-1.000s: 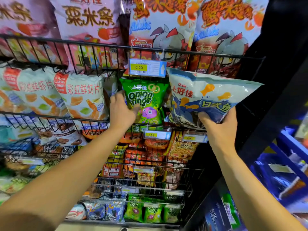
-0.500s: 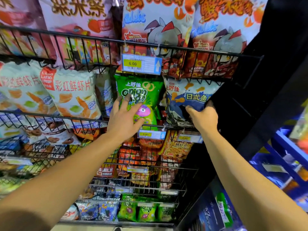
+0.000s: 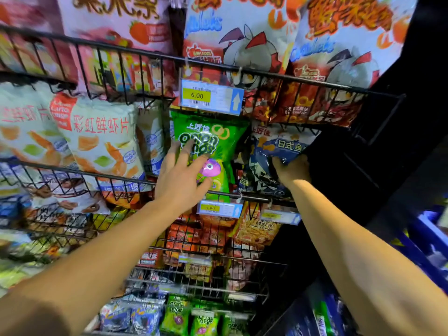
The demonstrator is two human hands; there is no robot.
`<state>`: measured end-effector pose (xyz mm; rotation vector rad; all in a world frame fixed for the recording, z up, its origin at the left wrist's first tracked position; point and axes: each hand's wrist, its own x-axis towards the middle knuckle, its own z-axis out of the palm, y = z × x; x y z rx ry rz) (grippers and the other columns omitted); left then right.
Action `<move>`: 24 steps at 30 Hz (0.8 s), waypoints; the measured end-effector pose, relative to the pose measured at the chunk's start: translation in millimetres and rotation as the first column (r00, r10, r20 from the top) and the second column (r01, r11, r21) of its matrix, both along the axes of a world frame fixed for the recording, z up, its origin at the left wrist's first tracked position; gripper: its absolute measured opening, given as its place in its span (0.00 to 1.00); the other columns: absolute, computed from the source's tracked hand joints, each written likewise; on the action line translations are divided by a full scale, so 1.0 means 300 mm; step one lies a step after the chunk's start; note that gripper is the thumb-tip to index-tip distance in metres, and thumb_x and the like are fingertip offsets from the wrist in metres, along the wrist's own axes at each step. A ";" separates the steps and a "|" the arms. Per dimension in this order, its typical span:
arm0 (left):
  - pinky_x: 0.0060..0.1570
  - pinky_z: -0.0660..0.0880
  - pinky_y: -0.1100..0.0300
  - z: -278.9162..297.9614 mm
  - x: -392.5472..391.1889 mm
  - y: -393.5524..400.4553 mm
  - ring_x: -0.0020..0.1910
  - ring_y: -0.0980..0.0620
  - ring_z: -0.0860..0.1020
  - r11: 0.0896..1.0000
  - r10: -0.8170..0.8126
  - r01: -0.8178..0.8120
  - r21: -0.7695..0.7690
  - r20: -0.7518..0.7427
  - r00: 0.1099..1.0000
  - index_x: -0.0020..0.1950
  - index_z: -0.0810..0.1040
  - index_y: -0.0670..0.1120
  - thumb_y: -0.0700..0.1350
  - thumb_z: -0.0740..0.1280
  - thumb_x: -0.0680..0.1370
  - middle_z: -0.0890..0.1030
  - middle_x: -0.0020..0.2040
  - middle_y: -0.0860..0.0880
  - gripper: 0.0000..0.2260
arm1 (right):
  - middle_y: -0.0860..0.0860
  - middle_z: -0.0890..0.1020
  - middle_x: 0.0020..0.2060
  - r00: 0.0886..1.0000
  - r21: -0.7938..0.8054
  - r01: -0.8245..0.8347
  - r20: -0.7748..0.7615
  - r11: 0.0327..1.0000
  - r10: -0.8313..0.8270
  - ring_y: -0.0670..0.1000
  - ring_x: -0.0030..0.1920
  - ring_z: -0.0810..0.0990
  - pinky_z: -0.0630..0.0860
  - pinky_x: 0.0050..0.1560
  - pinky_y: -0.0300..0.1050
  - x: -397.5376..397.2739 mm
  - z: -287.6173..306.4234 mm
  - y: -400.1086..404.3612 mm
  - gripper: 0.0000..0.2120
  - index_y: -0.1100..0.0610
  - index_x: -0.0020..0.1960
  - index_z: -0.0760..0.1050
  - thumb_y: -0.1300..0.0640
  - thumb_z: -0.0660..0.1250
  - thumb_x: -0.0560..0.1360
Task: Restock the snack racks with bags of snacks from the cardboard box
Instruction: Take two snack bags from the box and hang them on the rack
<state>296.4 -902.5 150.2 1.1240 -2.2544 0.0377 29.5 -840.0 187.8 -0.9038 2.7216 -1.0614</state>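
Observation:
A blue-and-white fish snack bag (image 3: 278, 146) stands in the right end of the middle wire rack (image 3: 252, 198), under the upper rack. My right hand (image 3: 289, 169) grips its lower right part. Left of it stands a green Onion Rings bag (image 3: 218, 139). My left hand (image 3: 183, 175) lies flat against that green bag with its fingers spread. The cardboard box is not in view.
White shrimp-chip bags (image 3: 101, 139) fill the rack's left side. An upper rack (image 3: 266, 76) holds large red and pink bags, with a 6.00 price tag (image 3: 211, 96). Lower racks (image 3: 213, 258) hold orange, green and blue bags. A dark panel (image 3: 363, 166) borders the rack's right end.
My right hand has pushed the blue fish bag from in front of the rack down into its right end. My left hand has moved onto the front of the green bag.

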 end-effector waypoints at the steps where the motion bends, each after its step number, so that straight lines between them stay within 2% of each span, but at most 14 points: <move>1: 0.72 0.62 0.39 -0.001 -0.002 -0.001 0.79 0.40 0.50 1.000 0.001 -0.001 0.000 -0.003 1.000 0.72 0.71 0.56 0.57 0.66 0.77 0.58 0.80 0.46 0.24 | 0.62 0.68 0.69 0.995 -0.038 0.038 -0.092 0.999 -0.041 0.64 0.65 0.73 0.73 0.58 0.54 -0.001 0.005 0.003 0.40 0.65 0.73 0.58 0.40 0.69 0.76; 2: 0.72 0.62 0.40 0.000 -0.005 -0.002 0.79 0.41 0.49 1.000 0.005 -0.005 0.009 -0.003 1.000 0.72 0.71 0.56 0.57 0.66 0.77 0.57 0.80 0.47 0.24 | 0.61 0.68 0.68 0.979 -0.094 0.071 -0.182 0.993 -0.087 0.64 0.64 0.73 0.74 0.55 0.55 0.005 0.015 0.013 0.37 0.64 0.70 0.61 0.42 0.72 0.74; 4: 0.71 0.63 0.41 0.001 -0.013 -0.003 0.80 0.44 0.47 0.999 0.027 -0.027 0.043 -0.009 1.000 0.72 0.70 0.58 0.58 0.64 0.77 0.56 0.81 0.49 0.23 | 0.57 0.75 0.58 0.944 -0.120 0.031 -0.322 0.992 -0.069 0.62 0.53 0.79 0.73 0.42 0.51 0.037 0.029 0.021 0.27 0.60 0.63 0.66 0.44 0.72 0.75; 5: 0.71 0.63 0.41 0.003 -0.017 -0.003 0.80 0.45 0.46 0.998 0.040 -0.039 0.057 -0.017 0.999 0.72 0.70 0.59 0.59 0.64 0.77 0.55 0.81 0.50 0.23 | 0.55 0.78 0.48 0.932 -0.018 -0.052 -0.361 0.998 0.042 0.60 0.45 0.80 0.70 0.36 0.48 0.051 0.029 0.019 0.19 0.57 0.56 0.70 0.44 0.70 0.76; 6: 0.70 0.64 0.41 0.006 -0.021 -0.001 0.80 0.46 0.46 0.997 0.049 -0.047 0.065 -0.023 0.999 0.72 0.69 0.60 0.59 0.63 0.77 0.55 0.81 0.51 0.23 | 0.54 0.79 0.40 0.912 0.157 -0.151 -0.359 0.976 0.199 0.59 0.39 0.79 0.68 0.33 0.45 0.058 0.022 0.018 0.15 0.55 0.49 0.72 0.43 0.67 0.78; 7: 0.70 0.65 0.42 0.006 -0.023 0.001 0.80 0.47 0.45 0.996 0.054 -0.053 0.066 -0.023 0.998 0.72 0.69 0.60 0.59 0.63 0.77 0.54 0.81 0.52 0.23 | 0.53 0.78 0.37 0.886 0.344 -0.229 -0.313 0.910 0.341 0.58 0.38 0.79 0.70 0.33 0.44 0.062 0.006 0.015 0.16 0.55 0.45 0.74 0.42 0.64 0.79; 8: 0.69 0.66 0.42 0.006 -0.022 0.002 0.80 0.47 0.45 0.997 0.055 -0.053 0.064 -0.021 0.998 0.72 0.69 0.60 0.59 0.63 0.77 0.54 0.81 0.52 0.23 | 0.54 0.81 0.41 0.869 0.496 -0.261 -0.253 0.828 0.426 0.58 0.42 0.80 0.75 0.39 0.45 0.069 -0.006 0.020 0.17 0.54 0.46 0.76 0.41 0.62 0.80; 9: 0.69 0.66 0.42 0.006 -0.020 0.004 0.80 0.47 0.46 0.997 0.053 -0.051 0.061 -0.019 0.998 0.72 0.69 0.60 0.59 0.63 0.77 0.55 0.81 0.52 0.23 | 0.55 0.82 0.53 0.853 0.580 -0.287 -0.208 0.763 0.479 0.58 0.52 0.80 0.77 0.49 0.46 0.074 -0.010 0.028 0.17 0.53 0.55 0.78 0.41 0.61 0.80; 11: 0.69 0.65 0.42 0.005 -0.015 0.009 0.80 0.47 0.46 0.997 0.046 -0.045 0.059 -0.014 0.999 0.72 0.69 0.59 0.59 0.63 0.77 0.55 0.81 0.51 0.23 | 0.54 0.70 0.73 0.851 0.600 -0.315 -0.164 0.736 0.499 0.58 0.71 0.70 0.69 0.67 0.46 0.088 -0.002 0.056 0.24 0.52 0.75 0.67 0.43 0.59 0.83; 13: 0.71 0.64 0.42 0.008 -0.010 0.015 0.80 0.46 0.47 0.998 0.037 -0.037 0.060 0.000 0.999 0.72 0.70 0.58 0.59 0.64 0.77 0.55 0.81 0.50 0.23 | 0.54 0.60 0.80 0.848 0.548 -0.391 -0.096 0.739 0.521 0.56 0.77 0.60 0.60 0.70 0.41 0.094 0.011 0.083 0.26 0.50 0.80 0.57 0.46 0.56 0.85; 16: 0.74 0.60 0.41 0.022 -0.002 0.020 0.80 0.44 0.47 0.998 0.015 -0.017 0.068 0.031 0.999 0.73 0.70 0.56 0.58 0.65 0.77 0.55 0.81 0.48 0.25 | 0.53 0.54 0.81 0.846 0.536 -0.481 0.078 0.694 0.527 0.54 0.79 0.56 0.56 0.70 0.37 0.076 0.006 0.085 0.28 0.51 0.82 0.50 0.46 0.53 0.86; 19: 0.75 0.57 0.40 0.044 0.016 0.038 0.79 0.40 0.51 0.998 -0.010 0.007 0.067 0.052 0.999 0.74 0.71 0.52 0.60 0.65 0.76 0.58 0.80 0.44 0.27 | 0.54 0.61 0.79 0.842 0.548 -0.506 0.149 0.666 0.518 0.56 0.77 0.63 0.61 0.74 0.45 0.072 0.000 0.105 0.31 0.53 0.82 0.52 0.40 0.52 0.84; 22: 0.74 0.58 0.39 0.076 0.039 0.081 0.78 0.39 0.54 0.999 -0.008 0.005 0.041 0.069 0.998 0.75 0.69 0.51 0.60 0.63 0.76 0.61 0.78 0.42 0.29 | 0.59 0.75 0.70 0.831 0.548 -0.431 -0.068 0.717 0.552 0.60 0.67 0.75 0.72 0.64 0.48 0.091 0.004 0.178 0.31 0.58 0.77 0.64 0.38 0.54 0.83; 24: 0.76 0.55 0.41 0.086 0.060 0.125 0.79 0.40 0.52 0.996 -0.016 0.009 0.084 0.081 0.997 0.78 0.65 0.52 0.59 0.64 0.78 0.59 0.79 0.43 0.29 | 0.59 0.77 0.67 0.797 0.474 -0.408 -0.231 0.780 0.558 0.61 0.63 0.76 0.75 0.61 0.51 0.126 0.002 0.262 0.31 0.56 0.76 0.65 0.38 0.59 0.81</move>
